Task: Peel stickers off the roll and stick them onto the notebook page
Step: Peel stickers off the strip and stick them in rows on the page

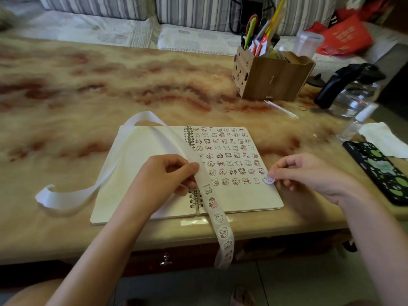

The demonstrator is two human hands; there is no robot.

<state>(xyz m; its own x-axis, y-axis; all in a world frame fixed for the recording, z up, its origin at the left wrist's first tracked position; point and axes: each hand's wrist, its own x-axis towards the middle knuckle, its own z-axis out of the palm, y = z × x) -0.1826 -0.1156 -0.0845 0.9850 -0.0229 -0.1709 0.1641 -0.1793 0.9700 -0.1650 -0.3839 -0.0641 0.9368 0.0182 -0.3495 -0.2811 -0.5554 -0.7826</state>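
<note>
The notebook page (260, 196) is looking almost full. Many rows of little animal stickers are covering it, and only a strip at 6 o'clock is showing bare.

The right hand (309, 173) is pinching one round sticker (269, 179) in its fingers (284, 165), at the page's 4 o'clock edge, ending the lowest row.

The left hand (163, 175) is pinching the sticker strip (213, 203) at the page's 9 o'clock side. More stickers are waiting on it.

left hand (164, 178): bare | right hand (309, 173): bare | forearms (106, 239): bare
</note>
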